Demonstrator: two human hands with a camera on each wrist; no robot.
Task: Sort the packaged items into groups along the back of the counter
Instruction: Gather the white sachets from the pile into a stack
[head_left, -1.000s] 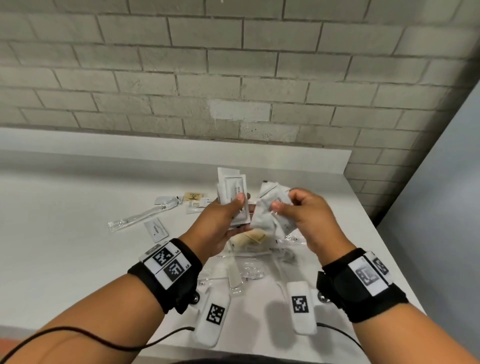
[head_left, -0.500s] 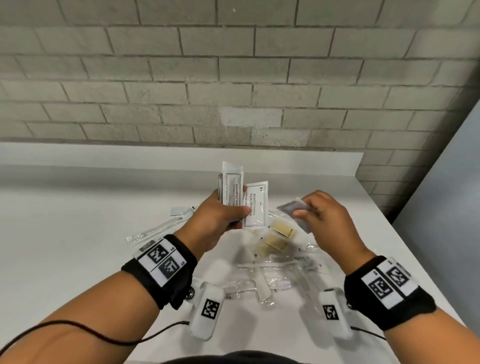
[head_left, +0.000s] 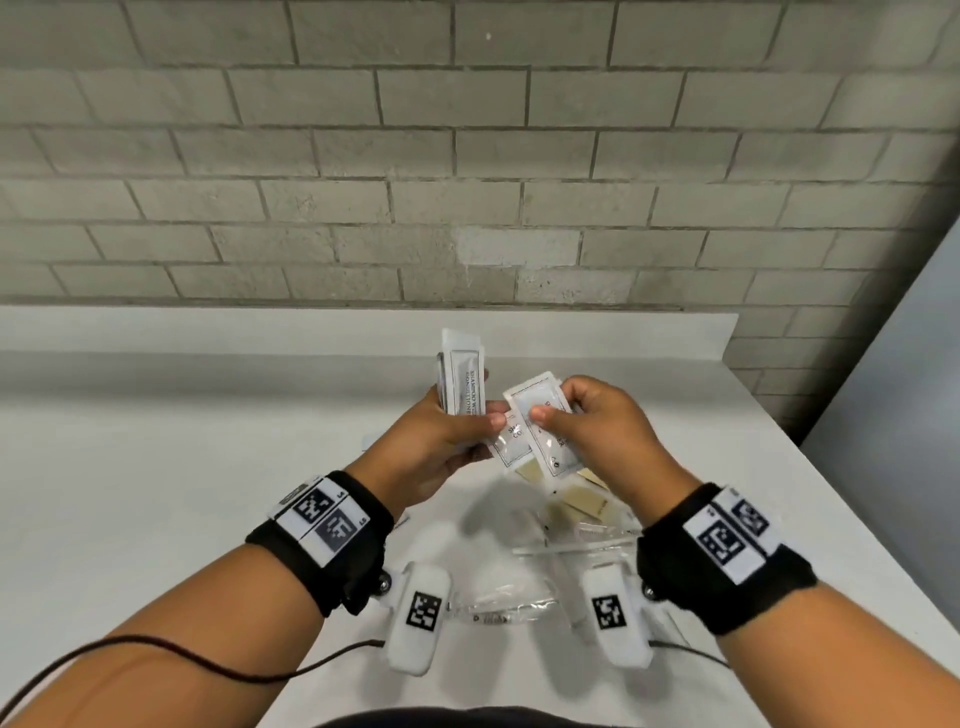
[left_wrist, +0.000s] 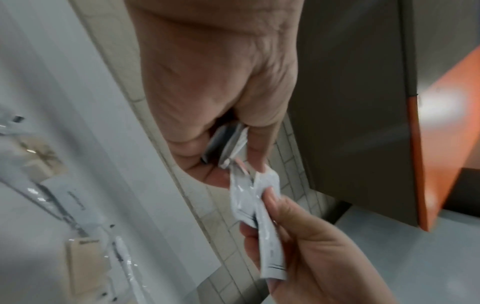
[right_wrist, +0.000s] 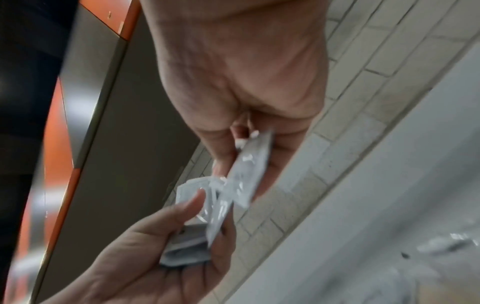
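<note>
Above the white counter (head_left: 156, 467) my left hand (head_left: 460, 423) grips a stack of white printed sachets (head_left: 464, 382), standing upright, with one more sachet (head_left: 511, 444) splayed out under its thumb. My right hand (head_left: 558, 408) pinches another white sachet (head_left: 545, 415) that overlaps the splayed one. In the left wrist view the stack (left_wrist: 228, 144) sits in the curled fingers, and the right hand's sachet (left_wrist: 259, 205) is just below. The right wrist view shows the pinched sachet (right_wrist: 249, 164) meeting the left hand's stack (right_wrist: 187, 242).
Beige packets (head_left: 582, 501) and clear-wrapped items (head_left: 519, 608) lie on the counter under my hands. A low white upstand (head_left: 311, 330) and a brick wall (head_left: 467, 156) close the back. A grey panel (head_left: 914, 415) stands to the right of the counter's edge.
My right hand has moved left, from apart with a small packet to pinching a white sachet against the left hand's splayed one. The left hand kept its stack.
</note>
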